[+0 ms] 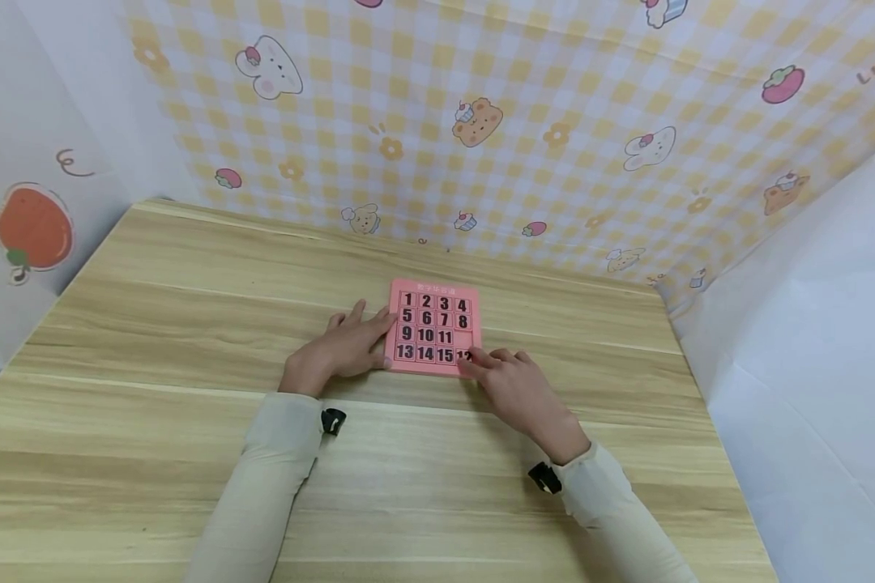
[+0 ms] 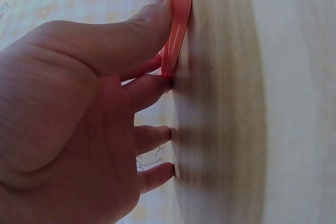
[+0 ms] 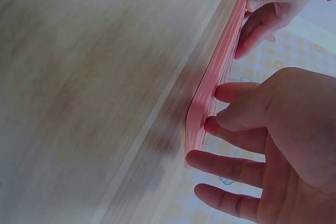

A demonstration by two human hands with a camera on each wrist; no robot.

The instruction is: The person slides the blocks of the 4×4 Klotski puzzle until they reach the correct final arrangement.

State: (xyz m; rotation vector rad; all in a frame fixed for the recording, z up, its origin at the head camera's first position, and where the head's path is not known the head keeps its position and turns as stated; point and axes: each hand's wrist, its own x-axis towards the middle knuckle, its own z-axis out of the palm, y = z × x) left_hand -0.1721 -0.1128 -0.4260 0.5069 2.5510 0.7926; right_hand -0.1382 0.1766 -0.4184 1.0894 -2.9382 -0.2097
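A pink number slide puzzle (image 1: 434,293) lies flat on the table, its numbered tiles facing up. At its left side, my left hand (image 1: 343,344) holds the frame, thumb by the near corner and index finger along the edge. My right hand (image 1: 514,385) is at the near right corner, with fingertips touching the tile marked 12 (image 1: 465,355), which they partly cover. Just above that tile, a bare pink slot (image 1: 463,338) shows to the right of the 11. In the right wrist view, the right hand's outer fingers (image 3: 226,167) extend fairly straight beside the puzzle's edge.
The wood-grain table (image 1: 153,453) stretches out around the puzzle. Behind it hangs a yellow checked cloth (image 1: 423,105) with cartoon prints, and white sheeting (image 1: 809,389) stands along the right side. Both wrists wear small black devices (image 1: 332,421).
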